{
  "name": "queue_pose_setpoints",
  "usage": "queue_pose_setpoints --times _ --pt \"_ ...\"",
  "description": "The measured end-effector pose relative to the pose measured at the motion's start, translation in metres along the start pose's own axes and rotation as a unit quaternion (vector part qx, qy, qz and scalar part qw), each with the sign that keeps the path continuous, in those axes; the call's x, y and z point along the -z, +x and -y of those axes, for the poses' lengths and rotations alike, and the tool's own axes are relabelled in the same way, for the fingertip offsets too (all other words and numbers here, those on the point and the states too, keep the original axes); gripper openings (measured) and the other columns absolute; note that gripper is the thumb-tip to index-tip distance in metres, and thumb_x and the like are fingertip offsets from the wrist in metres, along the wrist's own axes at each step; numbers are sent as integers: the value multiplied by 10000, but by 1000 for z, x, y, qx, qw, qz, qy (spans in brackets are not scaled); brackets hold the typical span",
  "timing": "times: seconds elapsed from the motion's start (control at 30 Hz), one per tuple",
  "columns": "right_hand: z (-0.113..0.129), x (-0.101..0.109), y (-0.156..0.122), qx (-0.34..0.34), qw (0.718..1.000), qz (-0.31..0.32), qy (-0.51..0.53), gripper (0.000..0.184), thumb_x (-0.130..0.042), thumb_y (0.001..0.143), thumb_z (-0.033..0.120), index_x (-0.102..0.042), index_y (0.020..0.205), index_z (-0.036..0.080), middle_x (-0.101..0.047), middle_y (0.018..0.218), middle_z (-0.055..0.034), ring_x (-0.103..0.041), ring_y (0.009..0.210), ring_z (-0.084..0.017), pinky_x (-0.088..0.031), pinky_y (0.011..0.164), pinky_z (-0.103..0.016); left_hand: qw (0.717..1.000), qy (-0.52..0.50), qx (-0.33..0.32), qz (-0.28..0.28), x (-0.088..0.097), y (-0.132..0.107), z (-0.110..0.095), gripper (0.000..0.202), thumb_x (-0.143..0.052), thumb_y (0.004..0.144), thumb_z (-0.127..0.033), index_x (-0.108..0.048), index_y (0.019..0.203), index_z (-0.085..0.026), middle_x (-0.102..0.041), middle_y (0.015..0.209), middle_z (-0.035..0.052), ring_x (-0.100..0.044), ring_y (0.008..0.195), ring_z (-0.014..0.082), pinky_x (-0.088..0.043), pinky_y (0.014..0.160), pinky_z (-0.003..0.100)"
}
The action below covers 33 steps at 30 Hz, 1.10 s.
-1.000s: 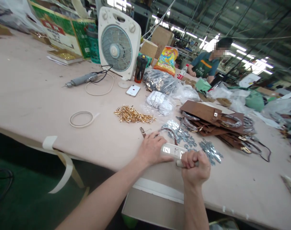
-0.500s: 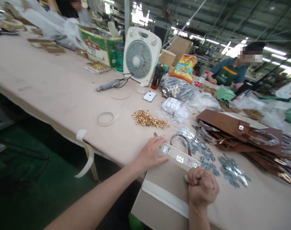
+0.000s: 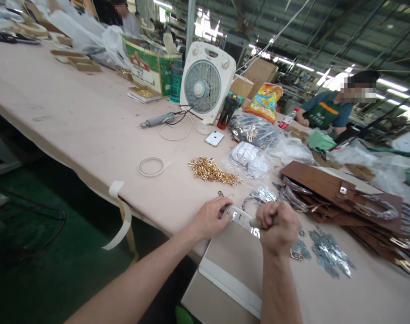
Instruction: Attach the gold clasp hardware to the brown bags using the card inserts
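Observation:
A taupe bag with a pale band across it lies at the table's near edge. Along its upper edge runs a strip with silvery metal plates, and a handle arches behind. My left hand is closed on the strip's left end, thumb on the near side. My right hand makes a fist around a small tool whose pale, rounded end shows at the strip beside a plate. The rest of the tool is hidden in the fist.
Gold fasteners and flat metal plates lie in heaps nearby. Brown bags are stacked at right. Farther back are a fan, a phone and a corded screwdriver. A co-worker sits across the table.
My right fist has moved up and left from the bag's body to the metal-plated strip. My left hand stays at the strip's left end, its fingers more curled.

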State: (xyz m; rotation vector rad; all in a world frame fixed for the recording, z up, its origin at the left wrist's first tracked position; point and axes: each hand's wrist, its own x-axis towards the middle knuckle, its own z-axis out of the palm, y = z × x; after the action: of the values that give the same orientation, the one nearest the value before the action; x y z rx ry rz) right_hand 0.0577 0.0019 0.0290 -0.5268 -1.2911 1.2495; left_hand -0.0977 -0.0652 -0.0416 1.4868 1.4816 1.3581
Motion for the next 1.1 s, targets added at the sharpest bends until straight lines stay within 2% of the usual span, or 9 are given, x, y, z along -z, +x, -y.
queue_pose_setpoints --times 0.17,0.3,0.4,0.63,0.9,1.1 --pt "-32 -18 24 -86 994 -37 52 411 -689 935 477 -502 690 204 -393 507 92 -332 390 -63 -290 384 -183 998 -14 59 -19 -3 8 1 344 -697 788 -237 -725 1122 -159 -764 1068 63 -723 902 197 -592 782 270" --pt "-45 -13 24 -121 988 -70 73 415 -697 919 495 -490 701 209 -383 515 102 -303 384 -58 -283 378 -177 995 -19 97 -1 -2 13 3 403 -747 717 -228 -739 1114 -159 -787 970 38 -727 852 197 -576 778 273" --pt "-48 -8 25 -134 984 -81 79 410 -701 910 483 -483 693 210 -369 510 105 -296 384 -59 -279 376 -180 994 -20 111 7 -4 16 4 413 -736 716 -227 -740 1125 -173 -789 954 24 -721 833 189 -564 767 268" --pt "-56 -13 30 -145 984 -92 52 405 -723 879 474 -490 681 209 -383 493 99 -303 375 -64 -260 348 -186 991 25 132 12 -8 21 0 413 -712 688 -202 -755 1098 -221 -771 946 -4 -685 807 179 -535 721 254" --pt "-62 -17 26 -119 990 -72 33 411 -652 930 489 -469 686 214 -363 491 104 -291 361 -60 -255 347 -177 990 54 134 0 -7 20 -5 415 -710 684 -196 -760 1094 -233 -758 901 -7 -670 794 187 -513 692 259" --pt "-62 -19 19 -95 995 -37 11 385 -600 967 443 -470 684 217 -358 491 99 -297 365 -72 -267 352 -188 991 54 121 4 -9 21 -2 398 -687 690 -166 -755 1077 -232 -773 959 2 -688 856 197 -526 733 262"
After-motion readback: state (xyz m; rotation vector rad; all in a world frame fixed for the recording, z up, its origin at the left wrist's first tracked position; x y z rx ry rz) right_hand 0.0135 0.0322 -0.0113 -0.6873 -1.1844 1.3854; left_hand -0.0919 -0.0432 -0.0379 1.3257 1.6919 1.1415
